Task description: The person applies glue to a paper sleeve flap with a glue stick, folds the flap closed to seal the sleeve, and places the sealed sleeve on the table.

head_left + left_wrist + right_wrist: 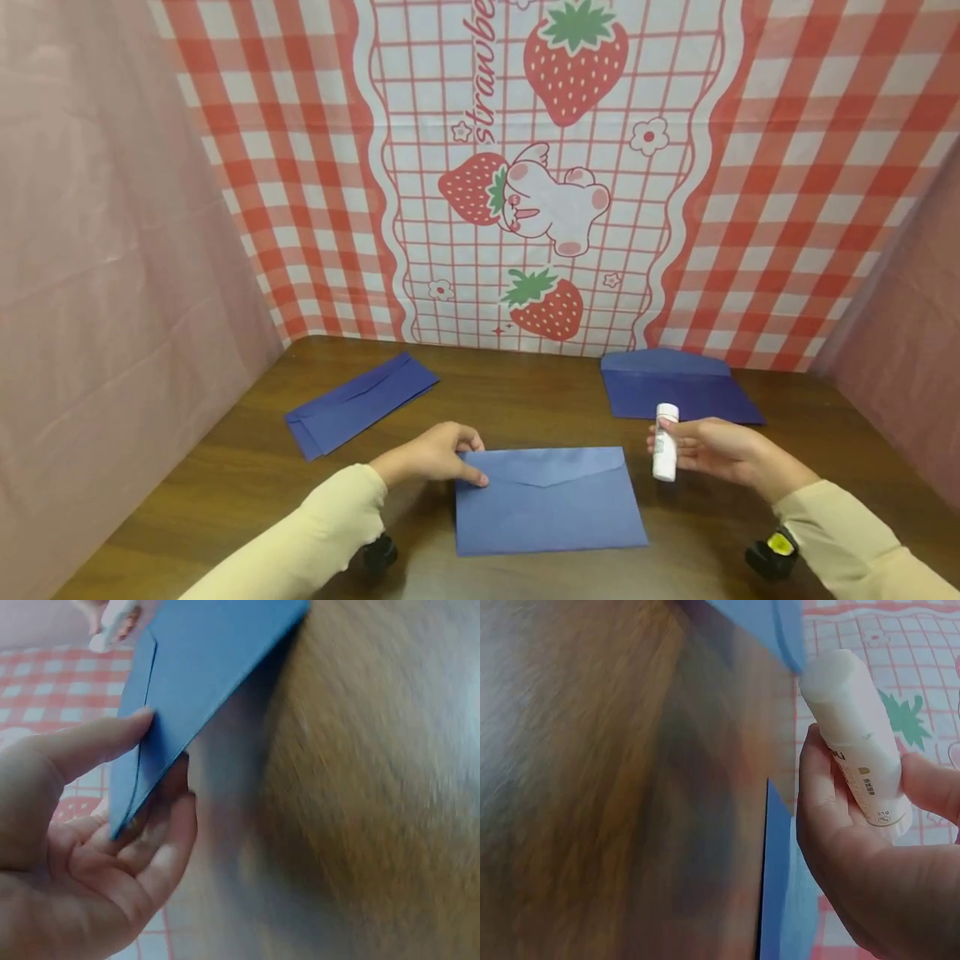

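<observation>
A blue envelope [551,508] with its pointed flap folded down is in front of me. My left hand [442,454] pinches its upper left corner; in the left wrist view, the thumb lies on top of the envelope [202,667] and the fingers are beneath it. To the right of the envelope, my right hand [723,450] grips a white glue stick [665,442] between thumb and fingers. The right wrist view shows the glue stick [859,742] close up, with small print on its side and its cap apparently on.
At the back right lies another blue envelope [678,396] with its flap raised. Toward the back left are narrow dark blue envelopes [363,404], apparently stacked. A strawberry-patterned cloth [525,275] hangs behind the brown wooden table [517,400]. Pink cloth [112,250] hangs at both sides.
</observation>
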### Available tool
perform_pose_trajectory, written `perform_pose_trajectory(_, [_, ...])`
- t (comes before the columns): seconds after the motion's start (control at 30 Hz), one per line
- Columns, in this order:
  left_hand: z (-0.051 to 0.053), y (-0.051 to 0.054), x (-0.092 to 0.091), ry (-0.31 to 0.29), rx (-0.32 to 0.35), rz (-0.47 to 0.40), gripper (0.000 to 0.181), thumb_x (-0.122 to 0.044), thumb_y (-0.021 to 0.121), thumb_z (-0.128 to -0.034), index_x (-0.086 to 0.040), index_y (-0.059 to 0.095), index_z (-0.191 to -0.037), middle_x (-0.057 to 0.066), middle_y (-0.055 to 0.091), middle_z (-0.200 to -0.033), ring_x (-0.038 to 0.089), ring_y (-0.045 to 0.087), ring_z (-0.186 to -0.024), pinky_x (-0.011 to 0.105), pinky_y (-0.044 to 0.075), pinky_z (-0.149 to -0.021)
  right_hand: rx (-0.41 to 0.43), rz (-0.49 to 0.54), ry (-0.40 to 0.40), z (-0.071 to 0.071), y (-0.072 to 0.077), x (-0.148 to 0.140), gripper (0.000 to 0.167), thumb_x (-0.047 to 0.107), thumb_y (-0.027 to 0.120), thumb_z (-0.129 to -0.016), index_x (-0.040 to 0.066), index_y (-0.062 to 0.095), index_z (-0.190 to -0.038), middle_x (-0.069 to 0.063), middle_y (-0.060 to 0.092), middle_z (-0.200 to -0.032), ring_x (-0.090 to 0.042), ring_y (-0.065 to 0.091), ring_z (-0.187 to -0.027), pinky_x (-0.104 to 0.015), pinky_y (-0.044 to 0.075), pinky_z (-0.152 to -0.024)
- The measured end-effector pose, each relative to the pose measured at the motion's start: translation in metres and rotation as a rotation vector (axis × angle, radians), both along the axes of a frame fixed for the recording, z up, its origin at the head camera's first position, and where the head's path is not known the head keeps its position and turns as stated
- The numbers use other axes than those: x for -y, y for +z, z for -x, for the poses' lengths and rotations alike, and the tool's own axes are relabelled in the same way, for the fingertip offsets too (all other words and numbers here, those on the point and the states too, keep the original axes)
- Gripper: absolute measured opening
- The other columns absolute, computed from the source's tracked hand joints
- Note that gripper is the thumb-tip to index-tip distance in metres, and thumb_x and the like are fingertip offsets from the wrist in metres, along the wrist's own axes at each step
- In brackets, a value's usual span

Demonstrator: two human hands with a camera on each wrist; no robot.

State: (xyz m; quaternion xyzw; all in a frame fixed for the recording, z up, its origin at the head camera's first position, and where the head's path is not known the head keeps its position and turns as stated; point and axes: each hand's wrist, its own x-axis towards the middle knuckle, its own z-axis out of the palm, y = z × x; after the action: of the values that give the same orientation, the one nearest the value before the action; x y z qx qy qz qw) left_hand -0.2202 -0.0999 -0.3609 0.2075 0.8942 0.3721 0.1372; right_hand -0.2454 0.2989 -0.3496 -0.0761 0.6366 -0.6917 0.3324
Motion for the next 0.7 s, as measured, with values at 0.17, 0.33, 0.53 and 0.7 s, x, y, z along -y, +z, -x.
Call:
perform_pose_trajectory(0.17, [0.002,0.004,0.009,0.054,0.024,-0.090,0.022,-0.010,0.074,-0.0769,-0.003,0.066,-0.096,0.006,0.070,-0.098,0.009,0.057,-0.089,0.022,0.046,-0.073,0.020,0.053,0.011,-0.002,-0.005,-0.011,0.015,0.018,0.047,-0.101,0.009,0.059,-0.103,0.000,0.072,-0.101,-0.013,0.069,-0.097,-0.028,0.056,-0.088])
perform_pose_trajectory(0.33, [0.005,0.017,0.025,0.160,-0.006,-0.128,0.023,-0.011,0.069,-0.0787,-0.002,0.066,-0.100,0.013,0.068,-0.107,0.012,0.056,-0.086,0.023,0.046,-0.069,0.000,0.023,0.021,-0.003,-0.003,-0.020,0.017,0.019,0.046,-0.101,0.009,0.059,-0.103,-0.001,0.072,-0.101,-0.012,0.069,-0.096,-0.028,0.057,-0.087])
perform_pose_trajectory(0.53, [0.012,0.038,0.055,0.368,-0.006,-0.166,0.030,-0.017,0.068,-0.0823,-0.005,0.065,-0.110,0.015,0.065,-0.118,0.017,0.058,-0.091,0.026,0.048,-0.071,-0.104,-0.257,-0.031,-0.001,0.010,-0.018,0.029,0.018,0.046,-0.101,-0.007,0.055,-0.111,0.002,0.071,-0.092,-0.008,0.069,-0.087,-0.028,0.058,-0.079])
perform_pose_trajectory(0.7, [0.019,0.056,0.085,0.471,0.028,-0.263,0.038,-0.016,0.063,-0.0875,0.001,0.058,-0.121,-0.001,0.065,-0.092,0.006,0.052,-0.076,0.022,0.047,-0.070,-0.202,-0.501,-0.069,0.014,0.027,-0.011,0.042,0.015,0.046,-0.100,-0.024,0.044,-0.117,0.002,0.068,-0.083,-0.007,0.066,-0.079,-0.027,0.058,-0.073])
